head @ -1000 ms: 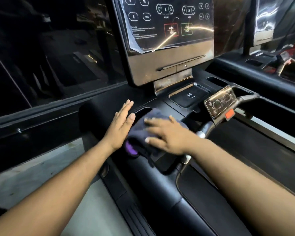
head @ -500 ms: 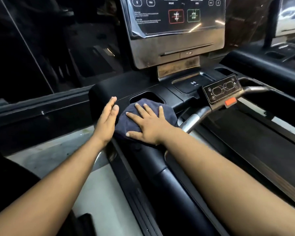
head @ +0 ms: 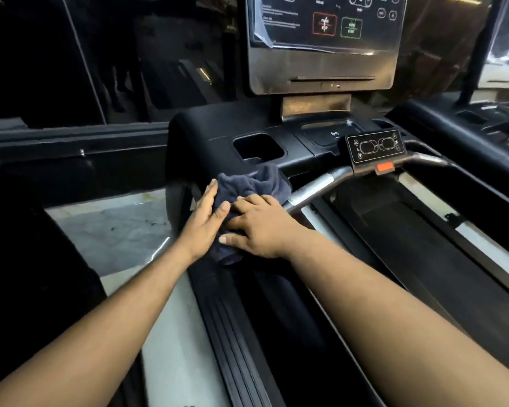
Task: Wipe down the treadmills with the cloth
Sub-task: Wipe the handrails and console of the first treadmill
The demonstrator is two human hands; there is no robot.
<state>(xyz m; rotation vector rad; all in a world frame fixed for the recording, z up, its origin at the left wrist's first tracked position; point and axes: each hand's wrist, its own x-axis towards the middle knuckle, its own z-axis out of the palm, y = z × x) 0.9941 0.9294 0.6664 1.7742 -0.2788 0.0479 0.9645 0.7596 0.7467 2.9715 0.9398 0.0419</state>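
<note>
Cloth (head: 253, 183) has moved from the cup recess down the treadmill (head: 206, 124) arm; right hand (head: 259, 227) fingers press it flat; left hand (head: 206, 218) fingers straight alongside; console edge wiped, arm pending.

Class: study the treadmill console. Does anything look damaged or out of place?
Yes: the clear protective film on the console screen is peeling and wrinkled along its left edge. Nothing else stands out.
</note>
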